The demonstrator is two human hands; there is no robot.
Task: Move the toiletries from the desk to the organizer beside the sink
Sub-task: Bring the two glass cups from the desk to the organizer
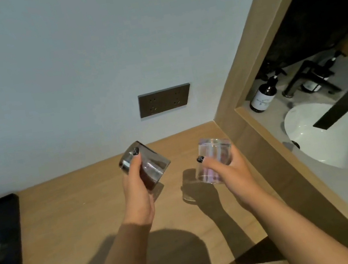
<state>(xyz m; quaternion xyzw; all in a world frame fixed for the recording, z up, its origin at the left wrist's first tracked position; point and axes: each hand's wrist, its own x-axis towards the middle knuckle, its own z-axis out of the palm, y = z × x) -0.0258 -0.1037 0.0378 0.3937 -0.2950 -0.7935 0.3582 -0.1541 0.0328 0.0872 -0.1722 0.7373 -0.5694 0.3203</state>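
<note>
Held above the light wooden counter (72, 218) left of the white round sink (330, 135), the left hand (137, 188) grips a tilted smoky-dark glass tumbler (148, 163) and the right hand (227, 169) a clear iridescent glass tumbler (213, 159); either smooth glass could slip and shatter.

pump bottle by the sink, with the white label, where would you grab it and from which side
Probably round the body of the pump bottle, at the label, coming from the front over the basin. It stands upright with its dark pump head on top, too narrow for a firm hold, and the wooden frame blocks its left.
</note>
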